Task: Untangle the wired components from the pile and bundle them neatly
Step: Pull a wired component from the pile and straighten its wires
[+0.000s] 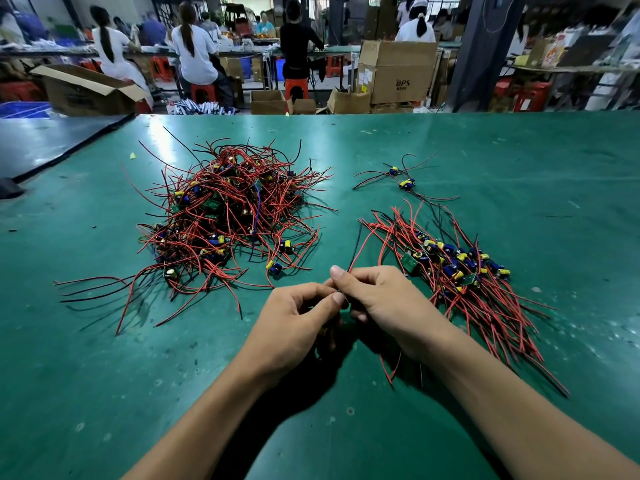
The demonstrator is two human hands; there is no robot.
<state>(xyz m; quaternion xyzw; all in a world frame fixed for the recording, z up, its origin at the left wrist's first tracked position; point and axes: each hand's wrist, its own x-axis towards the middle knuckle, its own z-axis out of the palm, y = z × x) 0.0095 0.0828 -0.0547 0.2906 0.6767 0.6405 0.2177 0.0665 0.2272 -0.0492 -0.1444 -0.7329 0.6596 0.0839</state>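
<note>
Fingers (337,273) of the right hand (381,303) are pinching a red-and-black wire pair (355,249) in the head view, just above the green counter (519,150). The left hand (294,320) is curling thumb and fingers onto the same wires and touching the right hand; whatever sits between the palms is hidden. Red wire ends (391,372) are hanging below the right wrist. The tangled pile (225,209) of wired components is lying to the left, well apart from the hands. A straightened row of components (460,268) is lying just beside the right hand. Two loose components (401,178) are resting beyond it.
</note>
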